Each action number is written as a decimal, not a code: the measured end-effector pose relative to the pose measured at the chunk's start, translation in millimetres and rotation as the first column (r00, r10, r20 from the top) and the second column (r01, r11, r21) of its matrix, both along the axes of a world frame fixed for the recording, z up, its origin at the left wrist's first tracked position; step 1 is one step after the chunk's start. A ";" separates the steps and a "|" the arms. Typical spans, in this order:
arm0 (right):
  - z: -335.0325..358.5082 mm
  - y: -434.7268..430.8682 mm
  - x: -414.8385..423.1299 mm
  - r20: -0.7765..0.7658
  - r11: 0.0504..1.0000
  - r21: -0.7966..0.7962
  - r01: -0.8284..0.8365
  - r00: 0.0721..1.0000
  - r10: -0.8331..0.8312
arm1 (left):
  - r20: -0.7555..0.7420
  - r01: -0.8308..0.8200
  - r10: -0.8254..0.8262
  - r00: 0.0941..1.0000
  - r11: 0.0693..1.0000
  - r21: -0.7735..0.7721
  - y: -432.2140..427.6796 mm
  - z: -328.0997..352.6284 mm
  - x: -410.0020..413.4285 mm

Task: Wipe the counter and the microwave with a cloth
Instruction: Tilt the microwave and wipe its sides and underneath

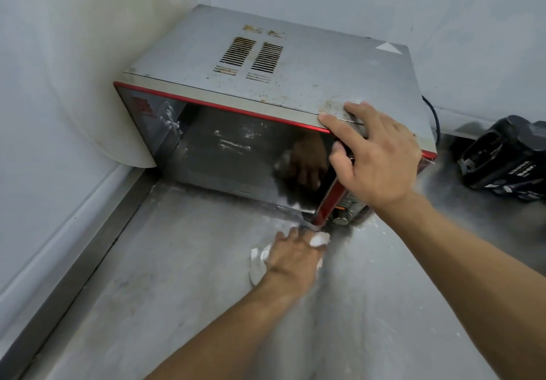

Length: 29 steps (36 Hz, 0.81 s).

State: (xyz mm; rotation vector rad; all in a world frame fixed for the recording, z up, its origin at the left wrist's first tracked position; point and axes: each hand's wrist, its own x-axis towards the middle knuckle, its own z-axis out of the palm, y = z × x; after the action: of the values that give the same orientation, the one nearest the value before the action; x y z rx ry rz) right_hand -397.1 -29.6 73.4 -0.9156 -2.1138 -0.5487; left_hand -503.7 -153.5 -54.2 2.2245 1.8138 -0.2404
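A grey microwave with a red-trimmed dark glass door stands in the corner on the steel counter. Its top is stained around the vent slots, and its door is smeared with white streaks. My right hand grips the top right front corner of the microwave, fingers on the top and thumb down over the door edge. My left hand presses a white cloth onto the counter at the foot of the microwave's front right corner. Most of the cloth is hidden under the hand.
A black device lies on the counter to the right of the microwave, with a dark cable behind it. White tiled walls close the left and back. A round white board leans at the left wall. The counter shows white smears.
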 end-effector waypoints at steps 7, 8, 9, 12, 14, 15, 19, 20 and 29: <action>0.7 0.2 0.0 -0.007 1.000 0.006 -0.010 1.000 0.010 | 0.110 0.022 -0.026 0.994 0.999 0.040 -48.5 -17.9 -7.0; 0.5 0.0 -0.3 -0.008 1.000 0.005 -0.011 1.000 0.011 | 0.145 -0.050 0.041 0.989 0.997 0.060 -49.7 -19.9 -13.1; 0.4 0.1 -0.4 -0.010 1.000 0.005 -0.012 1.000 0.012 | 0.197 -0.148 0.130 0.972 0.986 0.081 -48.6 -21.1 -19.5; 0.3 0.8 -0.1 -0.007 1.000 -0.003 -0.011 1.000 0.011 | 0.493 -0.497 0.355 0.794 0.847 0.190 -38.7 -22.5 -37.1; -0.3 0.9 -0.4 -0.007 1.000 0.003 -0.012 1.000 0.012 | 0.649 -0.644 0.332 0.685 0.693 0.325 -31.1 -17.8 -46.2; -0.6 1.1 -0.4 -0.009 1.000 0.008 -0.012 1.000 0.012 | 0.684 -0.685 0.304 0.663 0.614 0.392 -26.5 -11.7 -49.5; -1.0 1.5 -0.1 -0.010 1.000 0.015 -0.015 1.000 0.015 | 0.720 -0.703 0.111 0.685 0.359 0.614 4.4 28.7 -61.8; -1.0 1.3 -0.2 -0.009 1.000 0.012 -0.016 1.000 0.016 | 0.714 -0.697 0.078 0.695 0.315 0.644 13.9 40.1 -65.1; 0.7 0.4 -0.3 0.002 1.000 0.000 -0.012 1.000 0.012 | 0.490 -0.506 0.174 0.854 0.496 0.705 19.8 1.2 -87.7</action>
State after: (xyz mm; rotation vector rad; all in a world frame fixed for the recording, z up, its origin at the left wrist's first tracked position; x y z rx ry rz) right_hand -397.3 -29.2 74.1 -0.9024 -2.1195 -0.5442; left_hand -591.4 -133.6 -53.0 2.0229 2.3608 1.2924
